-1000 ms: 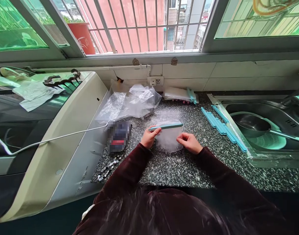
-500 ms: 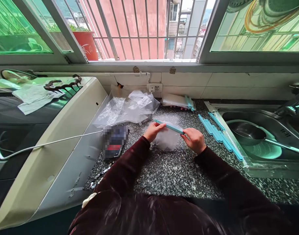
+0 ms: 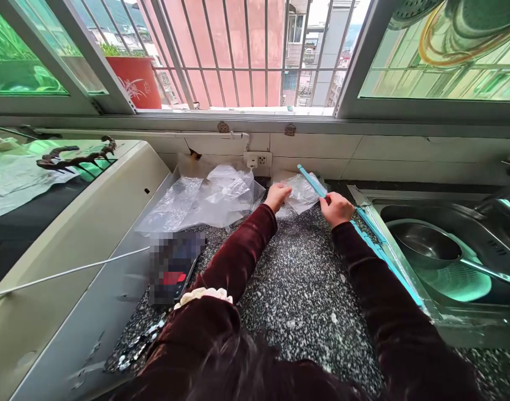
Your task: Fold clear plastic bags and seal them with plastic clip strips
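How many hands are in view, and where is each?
2: the left hand beside the clear bag, contact unclear; the right hand holding the near end of a blue strip.

daylight comes through a barred window (image 3: 255, 69) at top centre, a pink wall (image 3: 258, 39) outside. beneath runs a pale tiled wall (image 3: 313, 149); a speckled dark desk (image 3: 292, 284) spans the middle, with a metal sink (image 3: 459, 326) at right.
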A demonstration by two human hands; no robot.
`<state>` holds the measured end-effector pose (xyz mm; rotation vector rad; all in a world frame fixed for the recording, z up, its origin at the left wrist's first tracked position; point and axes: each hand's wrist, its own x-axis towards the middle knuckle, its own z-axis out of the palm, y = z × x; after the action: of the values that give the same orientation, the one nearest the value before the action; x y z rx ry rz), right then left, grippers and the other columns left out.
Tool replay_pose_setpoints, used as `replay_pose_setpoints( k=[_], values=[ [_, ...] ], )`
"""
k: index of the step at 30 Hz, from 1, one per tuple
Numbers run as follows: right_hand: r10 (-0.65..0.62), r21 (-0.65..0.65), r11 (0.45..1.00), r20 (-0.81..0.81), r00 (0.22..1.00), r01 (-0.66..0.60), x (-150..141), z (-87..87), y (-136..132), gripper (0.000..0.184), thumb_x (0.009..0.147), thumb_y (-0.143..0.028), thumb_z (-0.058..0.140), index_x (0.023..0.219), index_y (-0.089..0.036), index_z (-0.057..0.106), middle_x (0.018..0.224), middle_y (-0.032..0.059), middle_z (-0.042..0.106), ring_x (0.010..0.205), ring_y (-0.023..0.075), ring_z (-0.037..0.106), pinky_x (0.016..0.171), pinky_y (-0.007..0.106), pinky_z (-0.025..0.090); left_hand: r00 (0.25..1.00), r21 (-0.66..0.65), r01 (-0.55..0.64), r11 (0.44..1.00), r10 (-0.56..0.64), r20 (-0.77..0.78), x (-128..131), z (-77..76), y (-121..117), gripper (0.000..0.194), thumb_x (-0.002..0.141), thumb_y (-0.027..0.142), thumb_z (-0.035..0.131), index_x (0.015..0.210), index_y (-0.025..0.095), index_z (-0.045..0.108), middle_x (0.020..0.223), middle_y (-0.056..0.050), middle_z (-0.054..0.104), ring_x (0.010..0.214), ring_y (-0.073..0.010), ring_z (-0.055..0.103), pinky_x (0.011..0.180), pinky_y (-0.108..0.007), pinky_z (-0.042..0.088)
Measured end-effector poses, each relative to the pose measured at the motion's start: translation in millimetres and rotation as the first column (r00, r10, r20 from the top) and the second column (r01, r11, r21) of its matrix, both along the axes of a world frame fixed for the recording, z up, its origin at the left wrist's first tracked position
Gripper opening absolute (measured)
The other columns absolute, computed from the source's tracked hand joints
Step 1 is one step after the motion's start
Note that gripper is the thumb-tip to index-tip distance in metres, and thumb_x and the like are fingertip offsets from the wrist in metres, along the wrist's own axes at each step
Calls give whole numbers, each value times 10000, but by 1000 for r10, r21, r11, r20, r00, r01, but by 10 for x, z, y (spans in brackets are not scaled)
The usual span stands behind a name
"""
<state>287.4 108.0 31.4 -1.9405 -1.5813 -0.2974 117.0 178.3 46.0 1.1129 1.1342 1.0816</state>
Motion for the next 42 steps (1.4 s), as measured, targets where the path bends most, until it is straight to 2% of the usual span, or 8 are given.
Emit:
replay_pose_setpoints(
  k=[5, 13, 20, 25, 30, 34, 37, 42],
  values=[
    [-128, -52, 991, -142, 982, 122, -91, -147, 354, 252, 780, -352, 509, 840, -154, 652, 808, 129, 680, 697, 225, 583, 569, 284, 318, 976, 107, -209, 972, 214, -41, 183, 21, 305, 249, 685, 113, 604, 934, 121, 588, 789, -46, 597, 699, -132, 548, 644, -234, 414],
    [-203, -144, 973, -174, 964, 179, -177, -211, 512, 283, 794, -381, 521, 841, -143, 666, 812, 160, 683, 736, 254, 610, 616, 308, 345, 956, 173, -217, 961, 245, -163, 234, -56, 268, 514, 691, 94, 624, 1188, 69, 491, 1116, -175, 586, 1007, -234, 580, 883, -304, 413],
    [-236, -164, 963, -132, 963, 213, -214, -206, 433, 335, 758, -461, 556, 806, -145, 658, 787, 136, 682, 698, 240, 590, 614, 303, 332, 930, 304, 10, 953, 102, -352, -11, 230, -320, 404, 705, 125, 609, 1102, 71, 550, 1151, -176, 587, 967, -211, 592, 887, -326, 442],
    [-36, 70, 996, -139, 990, 46, -461, -50, 259, 312, 813, -390, 457, 802, -135, 638, 753, 120, 668, 667, 213, 565, 597, 292, 315, 897, 531, 206, 822, 58, -437, -770, 586, -814, 186, 784, 205, 524, 922, 118, 613, 807, -59, 662, 704, -122, 596, 697, -252, 485],
    [392, 236, 906, -146, 908, -352, -1279, 315, -40, 306, 822, -373, 448, 715, -147, 625, 693, 78, 640, 654, 167, 551, 623, 274, 358, 560, 425, 69, 902, 318, -765, -1884, 926, -779, 171, 755, 204, 543, 855, 109, 644, 872, -85, 684, 769, -161, 613, 747, -276, 480],
    [699, 163, 684, -422, 577, -711, -2215, 524, -200, 191, 779, -297, 555, 669, -151, 610, 645, 19, 602, 612, 115, 522, 626, 243, 391, 141, 312, -44, 949, 315, -938, -2489, 962, -734, 260, 780, 180, 486, 968, 116, 654, 1018, -134, 670, 967, -240, 605, 845, -315, 455],
    [359, -73, 570, -874, 328, -818, -2859, 570, -158, 91, 764, -229, 618, 762, -138, 627, 686, 0, 599, 562, 82, 520, 580, 224, 424, -22, 185, -95, 978, 184, -983, -2686, 889, -768, 327, 757, 154, 494, 1045, 107, 639, 1121, -173, 632, 1074, -282, 567, 888, -338, 438],
    [122, -197, 568, -940, 318, -799, -3446, 517, 85, 295, 859, -294, 533, 1095, -119, 554, 1044, 92, 595, 852, 163, 601, 742, 346, 510, 15, 72, -223, 972, 78, -997, -2790, 771, -779, 399, 750, 150, 491, 1130, 105, 601, 1165, -195, 609, 1102, -297, 560, 874, -362, 450]
  ],
)
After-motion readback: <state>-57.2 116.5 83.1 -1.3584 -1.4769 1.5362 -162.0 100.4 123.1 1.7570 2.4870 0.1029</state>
